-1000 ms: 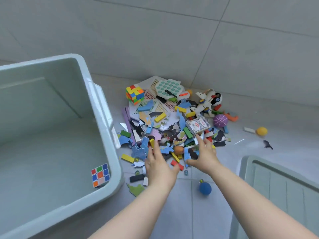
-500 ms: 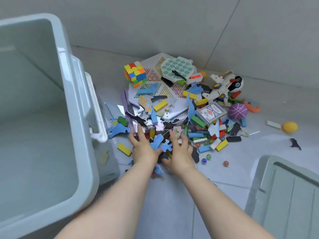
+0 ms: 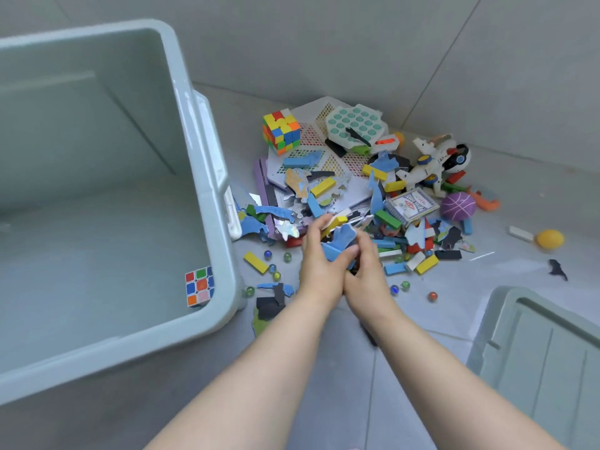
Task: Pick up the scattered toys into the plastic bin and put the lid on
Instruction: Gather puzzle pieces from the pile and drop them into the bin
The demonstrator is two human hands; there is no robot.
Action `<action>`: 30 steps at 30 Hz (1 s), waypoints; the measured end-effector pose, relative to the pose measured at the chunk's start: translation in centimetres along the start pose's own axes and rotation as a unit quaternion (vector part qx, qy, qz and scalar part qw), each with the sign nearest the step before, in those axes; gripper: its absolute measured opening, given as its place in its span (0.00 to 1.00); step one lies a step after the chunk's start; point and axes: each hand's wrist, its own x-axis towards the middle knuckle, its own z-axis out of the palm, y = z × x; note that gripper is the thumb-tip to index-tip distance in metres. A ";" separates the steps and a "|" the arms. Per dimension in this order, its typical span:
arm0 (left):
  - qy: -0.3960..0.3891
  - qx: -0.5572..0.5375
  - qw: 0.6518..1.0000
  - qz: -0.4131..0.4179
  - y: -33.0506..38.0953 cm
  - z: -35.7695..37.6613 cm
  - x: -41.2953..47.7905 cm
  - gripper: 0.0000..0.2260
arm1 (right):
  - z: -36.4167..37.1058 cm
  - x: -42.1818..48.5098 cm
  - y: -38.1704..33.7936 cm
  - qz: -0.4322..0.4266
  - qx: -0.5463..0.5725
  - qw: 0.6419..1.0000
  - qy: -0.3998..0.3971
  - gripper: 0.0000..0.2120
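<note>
A pile of scattered toys (image 3: pixel 357 190) lies on the grey floor against the wall: puzzle pieces, coloured blocks, a big cube puzzle (image 3: pixel 281 131), a card box (image 3: pixel 410 204), a purple ball (image 3: pixel 457 206). My left hand (image 3: pixel 319 258) and my right hand (image 3: pixel 365 271) are cupped together over the pile's near edge, gripping a bunch of blue and yellow pieces (image 3: pixel 339 238) between them. The pale green plastic bin (image 3: pixel 207 190) stands open at the left with a small cube puzzle (image 3: pixel 198 286) inside. Its lid (image 3: pixel 545 352) lies at the lower right.
Marbles (image 3: pixel 276 266) and a yellow block (image 3: pixel 256 262) are loose on the floor between bin and hands. A yellow ball (image 3: pixel 549 238) and a dark piece (image 3: pixel 557 269) lie apart at the right. A white toy robot (image 3: pixel 435 164) sits at the pile's far right.
Both hands have drawn together from flat on the pile and now cup a bunch of pieces between them, lifted slightly. The view has swung so more of the bin's inside shows.
</note>
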 end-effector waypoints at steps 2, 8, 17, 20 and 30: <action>0.008 -0.055 0.998 0.038 3.5 0.5 -1.9 0.25 | -2.3 -1.1 -3.3 -0.051 0.032 0.998 0.011 0.27; 0.092 -0.083 0.967 0.225 15.6 -5.2 -8.2 0.24 | -2.9 -5.2 -17.2 -0.234 0.104 0.965 -0.059 0.24; 0.083 -0.068 0.985 -0.133 16.2 -25.2 -7.5 0.15 | 12.1 -5.4 -22.6 -0.063 -0.046 0.943 -0.324 0.24; 0.072 -0.038 0.971 -0.223 13.2 -27.3 -7.1 0.13 | 13.8 -5.6 -20.7 -0.003 -0.150 0.918 -0.368 0.22; 0.018 0.315 0.899 -0.305 7.6 -29.6 -5.8 0.21 | 14.4 -5.4 -20.7 0.032 -0.318 0.866 -0.384 0.21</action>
